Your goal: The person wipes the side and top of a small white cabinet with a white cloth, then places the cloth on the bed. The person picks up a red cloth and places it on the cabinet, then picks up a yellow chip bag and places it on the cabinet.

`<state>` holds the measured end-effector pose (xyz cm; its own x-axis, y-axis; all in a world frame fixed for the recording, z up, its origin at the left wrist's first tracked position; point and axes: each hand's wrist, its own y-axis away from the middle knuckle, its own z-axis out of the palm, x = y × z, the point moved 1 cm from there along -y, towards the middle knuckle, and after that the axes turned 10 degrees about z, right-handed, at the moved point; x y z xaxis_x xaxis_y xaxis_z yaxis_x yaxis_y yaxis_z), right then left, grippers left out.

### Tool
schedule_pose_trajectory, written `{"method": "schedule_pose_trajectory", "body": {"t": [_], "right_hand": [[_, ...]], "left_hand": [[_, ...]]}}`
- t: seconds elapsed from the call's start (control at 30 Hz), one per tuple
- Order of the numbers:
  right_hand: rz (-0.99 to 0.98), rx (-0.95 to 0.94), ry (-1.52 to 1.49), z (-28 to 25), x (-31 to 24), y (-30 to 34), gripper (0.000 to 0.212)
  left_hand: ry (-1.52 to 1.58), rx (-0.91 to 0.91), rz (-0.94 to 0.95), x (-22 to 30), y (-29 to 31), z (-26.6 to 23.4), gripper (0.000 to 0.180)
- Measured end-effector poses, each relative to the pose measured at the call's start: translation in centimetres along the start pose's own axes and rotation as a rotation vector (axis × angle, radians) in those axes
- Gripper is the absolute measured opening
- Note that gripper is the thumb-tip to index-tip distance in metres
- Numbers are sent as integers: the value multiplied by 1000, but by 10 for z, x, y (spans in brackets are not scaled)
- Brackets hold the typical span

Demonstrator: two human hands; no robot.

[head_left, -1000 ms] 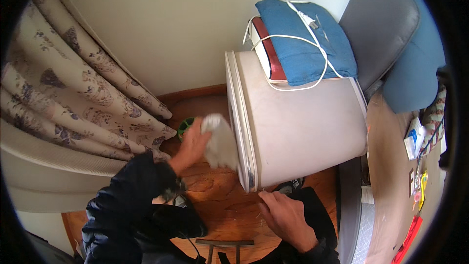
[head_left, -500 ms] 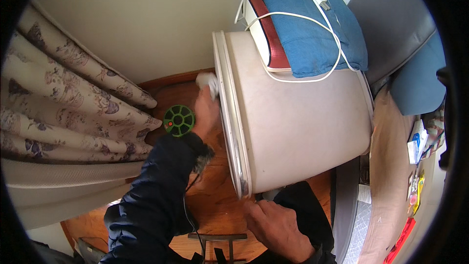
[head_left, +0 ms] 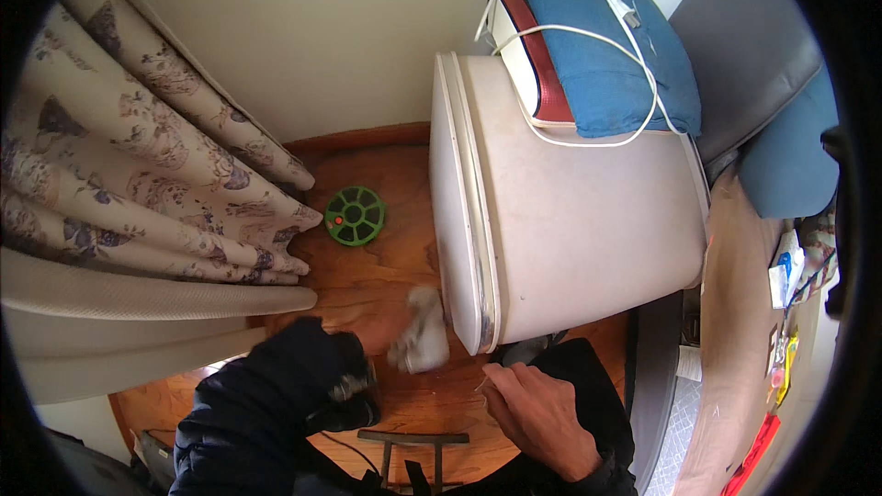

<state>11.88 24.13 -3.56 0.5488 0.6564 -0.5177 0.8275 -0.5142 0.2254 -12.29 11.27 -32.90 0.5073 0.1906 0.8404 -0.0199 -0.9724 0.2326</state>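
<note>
A crumpled off-white cloth (head_left: 424,335) is in my left hand (head_left: 375,332), low over the wooden floor. It lies beside the near lower end of a cream cabinet's front (head_left: 459,220). My left fingers are partly hidden by the cloth and smeared. The cabinet (head_left: 588,230) is a rounded block with metal trim along its front edge. My right hand (head_left: 540,415) is closed over my dark-trousered knee, its fingers curled. Whether anything is in them I cannot make out. A round green spoked disc (head_left: 356,216) with a red spot lies on the floor, beyond my left hand.
Floral curtains (head_left: 156,156) hang at the left. On the cabinet are a blue cushion (head_left: 625,55), a red-and-white case (head_left: 537,73) and a looped white cord with a plug (head_left: 627,14). A dark low stand (head_left: 413,439) is near me. A brown-covered bed edge (head_left: 740,312) runs along the right.
My left hand has come back toward me with the cloth, from the far end of the cabinet's front to its near end. The view has shifted slightly; my right hand stays closed near my knee.
</note>
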Motion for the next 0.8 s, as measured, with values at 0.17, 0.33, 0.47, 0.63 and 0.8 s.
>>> {"method": "schedule_pose_trajectory", "body": {"t": [0.17, 0.33, 0.47, 0.63, 0.8], "right_hand": [[50, -44, -21, -6, 6, -10, 35], [2, 12, -7, -3, 8, -15, 35], [2, 80, 34, 2, 3, -12, 35], [-29, 95, 23, 4, -3, -7, 35], [25, 40, 22, 0, -1, -3, 35]], "left_hand": [[117, 764, 186, 34, -96, -97, 32], [28, 770, 143, 94, -103, -92, 26], [145, 520, 335, 134, -25, -45, 39], [170, -132, 67, 136, 54, -14, 38], [-401, 58, 305, 76, 20, -49, 36]]}}
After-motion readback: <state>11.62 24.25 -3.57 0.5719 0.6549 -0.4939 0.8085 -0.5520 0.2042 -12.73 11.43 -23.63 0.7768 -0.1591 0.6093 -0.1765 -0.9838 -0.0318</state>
